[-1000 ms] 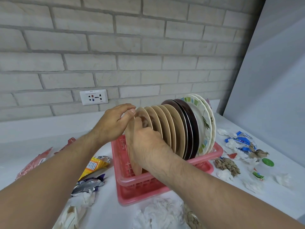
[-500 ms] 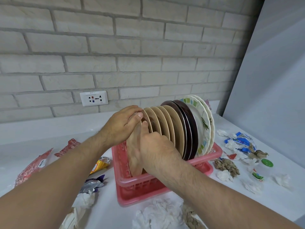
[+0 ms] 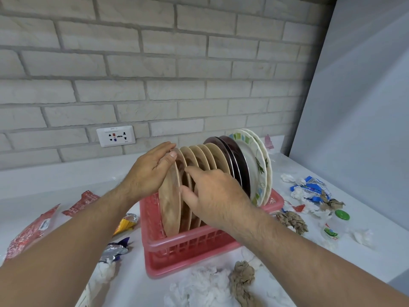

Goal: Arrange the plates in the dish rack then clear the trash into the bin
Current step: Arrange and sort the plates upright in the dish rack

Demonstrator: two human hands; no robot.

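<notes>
closest to the camera, crumpled white tissue (image 3: 199,286) and a brown paper wad (image 3: 242,278) lie on the white counter (image 3: 132,284), just in front of the red dish rack (image 3: 188,247). to the left of the rack lie a silver foil wrapper (image 3: 115,251), a yellow packet (image 3: 126,223) and red wrappers (image 3: 33,229).

the nearest beige plate (image 3: 169,209) stands on edge at the rack's front end. the left hand (image 3: 148,173) pinches its top rim, fingers over the back and thumb flat on the face. the right hand (image 3: 217,196) has its fingers narrowed and pushed in among the beige plates (image 3: 199,156) behind, thumb by the front plate's edge; i cannot tell if it actually grips one.

behind those stand 2 dark plates (image 3: 234,156) and 2 white leaf-print plates (image 3: 254,165), all leaning the same way. farther right are a blue wrapper (image 3: 309,189) and a green cap (image 3: 342,214). a wall socket (image 3: 115,136) sits in the brick wall beyond. no bin is in view.

the plate step looks nearly finished. the risk, as i judge it: if the front plate's foot is not in a slot, letting go could let it slide forward out of the rack. prying the row apart too hard could push the tightly packed plates toward the far end, and the rack could shift on the smooth counter.
</notes>
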